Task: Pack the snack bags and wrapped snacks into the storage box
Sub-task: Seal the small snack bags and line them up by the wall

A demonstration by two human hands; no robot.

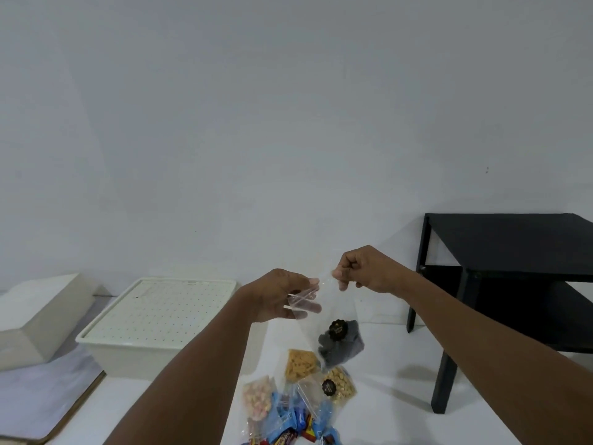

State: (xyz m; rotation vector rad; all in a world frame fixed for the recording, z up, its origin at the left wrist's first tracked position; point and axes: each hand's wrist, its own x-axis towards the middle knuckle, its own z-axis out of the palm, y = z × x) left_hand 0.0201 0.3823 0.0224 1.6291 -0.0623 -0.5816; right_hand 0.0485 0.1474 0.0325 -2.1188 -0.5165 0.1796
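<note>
A clear snack bag point(337, 335) with dark pieces and a black round sticker hangs in the air. My left hand point(282, 295) pinches one top corner and my right hand point(362, 268) pinches the other. Below it on the white floor lies a pile of snacks: a bag of orange-yellow crackers point(300, 364), a bag of pale nuts with a black sticker point(340, 385), a bag of pinkish puffs point(256, 396) and several blue wrapped snacks point(288, 419). The cream storage box point(128, 351), its dotted lid on, sits to the left, behind my left forearm.
A black two-shelf side table point(513, 252) stands at the right against the pale wall. A cream block-shaped object point(35, 319) rests at the far left on a white mat with a wooden edge point(48, 399).
</note>
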